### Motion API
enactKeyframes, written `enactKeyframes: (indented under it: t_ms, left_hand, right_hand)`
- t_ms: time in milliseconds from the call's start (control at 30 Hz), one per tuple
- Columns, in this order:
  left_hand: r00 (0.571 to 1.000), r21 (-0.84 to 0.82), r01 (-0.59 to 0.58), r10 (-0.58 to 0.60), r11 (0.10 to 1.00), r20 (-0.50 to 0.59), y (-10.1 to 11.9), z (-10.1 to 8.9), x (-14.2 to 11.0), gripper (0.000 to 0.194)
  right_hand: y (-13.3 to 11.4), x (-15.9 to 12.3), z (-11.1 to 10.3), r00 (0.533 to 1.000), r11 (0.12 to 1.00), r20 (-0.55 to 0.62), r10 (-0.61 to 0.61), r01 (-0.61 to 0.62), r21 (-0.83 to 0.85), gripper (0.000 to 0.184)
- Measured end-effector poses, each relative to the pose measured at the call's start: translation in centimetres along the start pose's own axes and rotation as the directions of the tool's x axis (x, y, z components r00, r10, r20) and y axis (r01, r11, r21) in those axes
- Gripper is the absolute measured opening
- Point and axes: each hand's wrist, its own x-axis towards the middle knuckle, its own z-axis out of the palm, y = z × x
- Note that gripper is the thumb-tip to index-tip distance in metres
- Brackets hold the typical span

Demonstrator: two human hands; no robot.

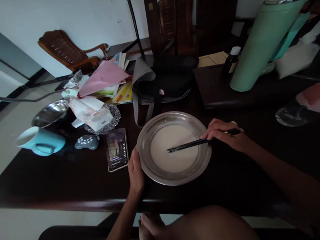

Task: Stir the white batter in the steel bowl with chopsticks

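A wide metal bowl (143, 147) stands on the dark wooden table, holding a pale, creamy liquid (173, 163). Black chopsticks (190, 144) lie close together in my right hand (225, 135), whose fingers are wrapped round their upper part. Their tips dip into the liquid near the bowl's middle. My left hand (136, 171) grips the left side of the bowl at its rim; some of its fingers are hidden. Just left of that hand lies a phone (117, 149) with its screen lit.
Left of the bowl are a game controller (87, 142), a light blue mug (42, 140), an empty steel bowl (51, 112) and a glass dish (115, 117) with a tissue pack. Behind sits a black bag (169, 83). A tall green thermos (266, 42) stands at the right.
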Motion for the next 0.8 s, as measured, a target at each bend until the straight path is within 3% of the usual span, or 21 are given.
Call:
enactKeyframes:
  t_ms: [167,333,500,667,800]
  left_hand:
    - [1.000,-0.006,0.003,-0.003,1.000,0.003,0.03,0.00,-0.02,0.065]
    - [1.000,-0.001,-0.006,0.006,1.000,0.007,0.09,0.02,0.01,0.063]
    - [1.000,0.000,0.003,-0.003,1.000,0.013,0.23,0.04,-0.02,0.063]
    - [1.000,-0.007,-0.003,0.003,1.000,0.006,0.11,0.03,-0.04,0.063]
    - [1.000,0.004,-0.009,0.009,1.000,0.003,0.08,0.03,-0.04,0.063]
  right_hand:
    - [0.23,-0.09,-0.15,0.992,0.998,-0.116,0.043,-0.038,0.043,0.030]
    - [-0.01,-0.05,0.17,1.000,1.000,-0.002,0.013,-0.013,0.024,0.026]
    - [0.01,-0.06,-0.03,0.992,0.999,-0.119,0.043,-0.040,0.032,0.029]
    - [-0.13,-0.05,0.17,1.000,1.000,-0.012,0.013,-0.013,0.018,0.027]
    - [-0.06,-0.04,0.04,0.996,1.000,-0.088,0.013,-0.014,-0.011,0.025]
